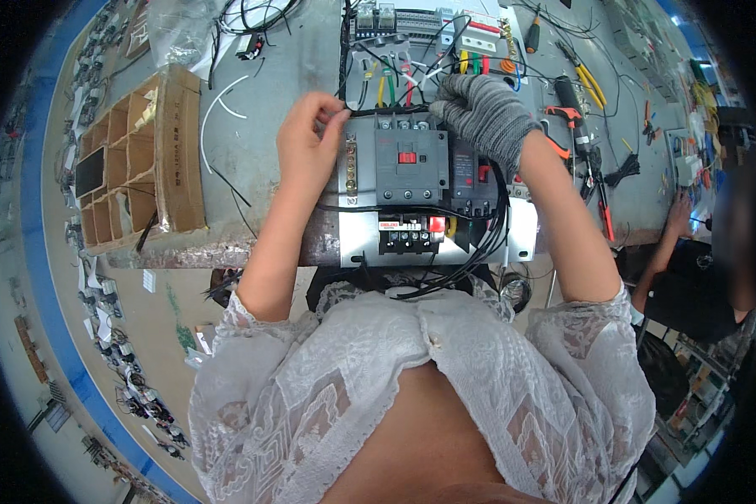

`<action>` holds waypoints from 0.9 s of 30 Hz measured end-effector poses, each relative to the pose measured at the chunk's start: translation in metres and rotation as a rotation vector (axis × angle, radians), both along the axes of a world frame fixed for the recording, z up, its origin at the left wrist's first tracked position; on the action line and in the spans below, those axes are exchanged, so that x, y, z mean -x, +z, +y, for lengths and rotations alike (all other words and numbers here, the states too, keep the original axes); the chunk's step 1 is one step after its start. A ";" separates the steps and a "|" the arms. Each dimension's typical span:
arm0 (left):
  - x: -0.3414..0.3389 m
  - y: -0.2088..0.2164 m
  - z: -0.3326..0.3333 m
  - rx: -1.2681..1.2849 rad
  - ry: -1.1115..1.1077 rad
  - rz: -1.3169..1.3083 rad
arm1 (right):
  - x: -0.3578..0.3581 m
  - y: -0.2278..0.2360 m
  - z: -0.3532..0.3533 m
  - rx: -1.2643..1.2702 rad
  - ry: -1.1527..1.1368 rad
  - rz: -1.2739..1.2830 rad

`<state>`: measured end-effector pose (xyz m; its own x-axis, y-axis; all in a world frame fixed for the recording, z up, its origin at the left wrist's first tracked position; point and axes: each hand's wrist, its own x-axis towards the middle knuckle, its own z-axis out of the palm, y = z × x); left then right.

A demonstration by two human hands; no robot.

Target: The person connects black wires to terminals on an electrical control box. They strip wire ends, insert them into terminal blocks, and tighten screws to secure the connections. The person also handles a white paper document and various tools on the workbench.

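Note:
My bare left hand pinches the left end of a black wire bundle between thumb and fingers. The bundle runs level along the top of a dark grey contactor-like breaker with a red switch. At the bundle's other end is my right hand, in a grey knit glove, its fingers closed on it; the fingertips are partly hidden. Below that glove sits a smaller dark breaker. Both devices are mounted on a metal plate, beside a brass terminal strip.
A cardboard box with compartments stands at the left. Yellow-handled pliers, an orange and black power screwdriver and another screwdriver lie at the right. Loose black wires hang over the plate's front. A co-worker's arm shows at far right.

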<state>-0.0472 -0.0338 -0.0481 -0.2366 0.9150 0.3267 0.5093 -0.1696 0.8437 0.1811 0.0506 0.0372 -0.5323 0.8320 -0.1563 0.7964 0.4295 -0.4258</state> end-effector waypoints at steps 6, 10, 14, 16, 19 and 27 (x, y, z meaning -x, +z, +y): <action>0.005 0.002 0.009 -0.064 -0.109 0.199 | 0.010 0.000 0.009 0.002 0.114 -0.255; 0.002 0.005 0.012 -0.043 -0.234 0.297 | -0.004 -0.004 0.016 0.207 0.068 -0.064; -0.005 0.032 0.002 0.102 -0.049 0.108 | -0.021 0.005 0.008 0.330 -0.011 0.072; -0.009 0.054 -0.008 0.012 -0.078 0.146 | -0.025 0.008 0.007 0.387 -0.065 0.158; -0.028 0.087 -0.009 -0.084 -0.169 0.176 | -0.026 0.017 0.002 0.455 -0.136 0.349; -0.040 0.073 0.038 0.172 -0.407 -0.257 | -0.033 0.014 0.011 0.740 -0.201 0.707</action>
<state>-0.0071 0.0038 0.0246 0.0975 0.9851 0.1418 0.2026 -0.1592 0.9662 0.2141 0.0613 0.0509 -0.5636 0.7387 -0.3696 0.2904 -0.2417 -0.9259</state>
